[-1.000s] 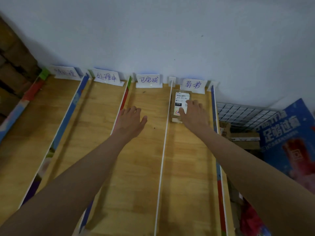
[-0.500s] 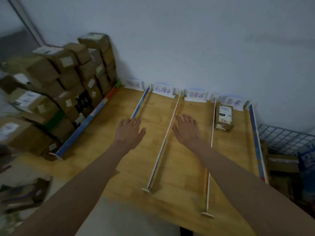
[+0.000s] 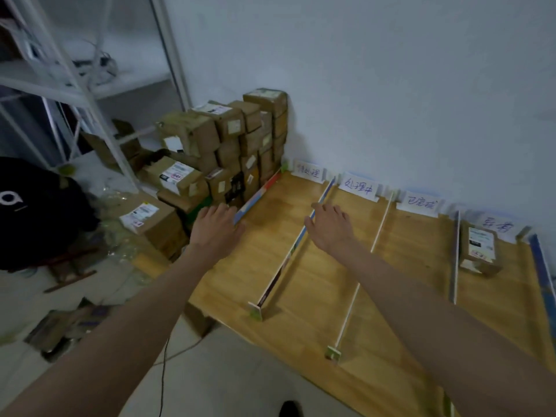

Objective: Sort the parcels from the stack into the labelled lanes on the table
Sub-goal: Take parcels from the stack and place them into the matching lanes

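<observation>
Both hands, left [image 3: 215, 225] and right [image 3: 329, 225], hover spread and empty; far right of them, a brown cardboard parcel with white label [image 3: 480, 247] lies lengthwise toward the wall.

Light: we see a dim room with a cold blue look.
Blur: the brown cardboard parcel stack [image 3: 237, 152] looks soft.
Edges: the white metal shelf frame [image 3: 90, 94] bends and smears.

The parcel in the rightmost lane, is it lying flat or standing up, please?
Lying flat: the parcel rests on its broad side, shipping label facing up.
</observation>
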The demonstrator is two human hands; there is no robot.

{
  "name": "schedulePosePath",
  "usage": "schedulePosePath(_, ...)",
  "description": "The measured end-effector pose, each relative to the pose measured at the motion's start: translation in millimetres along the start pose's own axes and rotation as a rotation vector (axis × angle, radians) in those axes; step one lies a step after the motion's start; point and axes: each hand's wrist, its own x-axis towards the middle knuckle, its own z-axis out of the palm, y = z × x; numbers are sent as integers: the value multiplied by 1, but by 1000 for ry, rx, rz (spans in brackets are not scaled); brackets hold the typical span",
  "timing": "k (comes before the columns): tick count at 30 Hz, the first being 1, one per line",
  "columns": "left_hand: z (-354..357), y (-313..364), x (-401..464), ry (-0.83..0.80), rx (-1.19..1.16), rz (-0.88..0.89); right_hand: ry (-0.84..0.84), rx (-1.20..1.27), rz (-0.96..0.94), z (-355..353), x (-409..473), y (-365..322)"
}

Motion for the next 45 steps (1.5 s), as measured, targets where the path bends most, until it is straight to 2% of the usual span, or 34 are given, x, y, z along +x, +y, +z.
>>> schedulePosePath(10, -13, -90, 85, 27, 19, -26, 6, 78, -55, 4, 107, -86)
schedulePosePath(16, -24, -144, 134, 28, 35, -109, -2, 155, -83, 1, 164, -132)
schedulePosePath(19, -28, -171, 157, 96, 8, -102, -16, 169, -74, 0, 190, -153)
schedulePosePath(28, -34, -257, 257, 171, -108, -145, -25, 398, 83, 3, 261, -216)
schedulePosePath(32, -32, -288, 303, 165, -182, -80, -16, 453, 188, 7, 289, -248)
schedulePosePath(37, -23, -317, 346, 104, -209, 14, -93, 456, 287, 14, 309, -291)
schedulePosePath(41, -17, -329, 373, 42, -237, 53, -82, 509, 359, 20, 325, -319)
schedulePosePath(45, -7, -330, 386, -63, -425, 25, -56, 566, 421, 29, 334, -335)
